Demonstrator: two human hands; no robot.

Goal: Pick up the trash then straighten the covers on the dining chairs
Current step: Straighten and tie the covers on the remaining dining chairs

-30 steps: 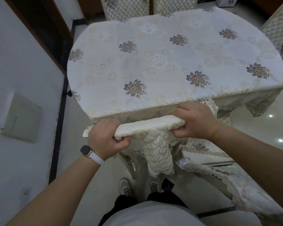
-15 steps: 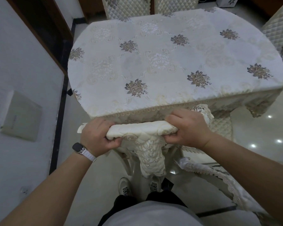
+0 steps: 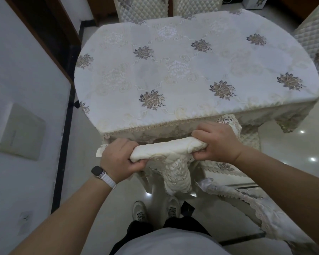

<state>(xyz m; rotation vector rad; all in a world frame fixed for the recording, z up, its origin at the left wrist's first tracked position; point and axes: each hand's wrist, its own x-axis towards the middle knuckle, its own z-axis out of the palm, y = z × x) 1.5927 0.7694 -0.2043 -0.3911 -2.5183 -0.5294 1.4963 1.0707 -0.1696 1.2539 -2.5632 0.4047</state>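
A cream quilted chair cover is bunched into a roll along the top of a chair back, right at the near edge of the table. My left hand grips the roll's left end and my right hand grips its right end. An embroidered flap of the cover hangs down between my hands. The chair frame under it is mostly hidden. No trash is in view.
The oval table with a floral cloth fills the middle. Covered chairs stand at the far side and far right. Another lace-trimmed cover lies at lower right. A white wall is close on the left.
Both hands and the rolled cover have shifted slightly left and toward the table edge. The grip on the cover is unchanged.
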